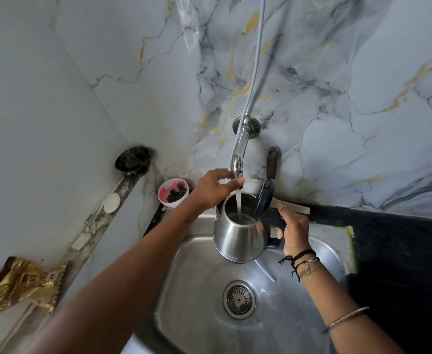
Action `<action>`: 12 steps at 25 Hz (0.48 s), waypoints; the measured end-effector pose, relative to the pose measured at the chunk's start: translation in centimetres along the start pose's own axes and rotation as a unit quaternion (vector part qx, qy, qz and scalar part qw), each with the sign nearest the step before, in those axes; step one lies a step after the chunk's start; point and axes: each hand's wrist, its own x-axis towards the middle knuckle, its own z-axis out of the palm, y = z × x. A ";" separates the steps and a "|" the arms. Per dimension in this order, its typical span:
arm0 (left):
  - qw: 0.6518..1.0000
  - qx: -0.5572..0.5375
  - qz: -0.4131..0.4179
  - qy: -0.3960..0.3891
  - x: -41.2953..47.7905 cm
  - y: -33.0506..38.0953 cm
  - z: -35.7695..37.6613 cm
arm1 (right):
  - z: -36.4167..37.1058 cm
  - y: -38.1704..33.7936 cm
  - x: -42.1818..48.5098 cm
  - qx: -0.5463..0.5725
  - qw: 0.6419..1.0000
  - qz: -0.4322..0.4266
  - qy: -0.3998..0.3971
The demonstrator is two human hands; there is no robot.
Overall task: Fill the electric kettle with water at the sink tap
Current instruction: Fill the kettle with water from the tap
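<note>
Left of the steel sink (311, 251), on the pale ledge along the marble wall, lie a crumpled gold foil wrapper (23, 283), a toothbrush (102, 204) and a white round soap (112, 203); a dark bowl (132, 159) sits in the corner. Closer to the sink, a white cup with pink inside (173, 192) stands at its back left corner. Over the sink, the left hand (213, 186) reaches up, its grip clenched on the end of the chrome tap (237, 159), fingers and thumb pinching it. Water (238, 203) streams from the tap straight into the stainless electric kettle (236, 238), which hangs above the basin, lid (263, 199) flipped open and upright. Right of the kettle body, the right hand (295, 232) has its grip grasping the black kettle handle (273, 221). Below the kettle, the round drain strainer (239, 299) sits in the basin. Right of the sink runs the black bench (401, 251).
</note>
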 end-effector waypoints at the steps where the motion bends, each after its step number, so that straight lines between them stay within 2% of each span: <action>1: 1.000 0.017 0.009 0.017 0.1 -0.1 0.2 | 0.1 0.1 -0.1 0.005 1.000 0.002 0.000; 3: 0.989 0.120 0.005 0.081 0.3 0.4 1.2 | -0.1 0.1 -0.1 0.008 1.000 0.008 0.007; 6: 0.942 0.297 -0.059 0.143 0.0 1.9 3.3 | -0.5 0.2 0.0 0.000 1.000 0.008 0.010; 9: 0.944 0.292 -0.091 0.124 -1.2 2.1 3.2 | -0.6 0.7 -0.7 -0.003 1.000 0.010 0.005; 11: 0.954 0.253 -0.027 0.158 -2.9 1.5 3.0 | -0.7 0.5 -1.4 -0.003 1.000 0.007 -0.002; 12: 0.952 0.244 0.048 0.180 -4.0 1.3 3.1 | -0.9 0.3 -1.7 0.002 1.000 0.003 -0.004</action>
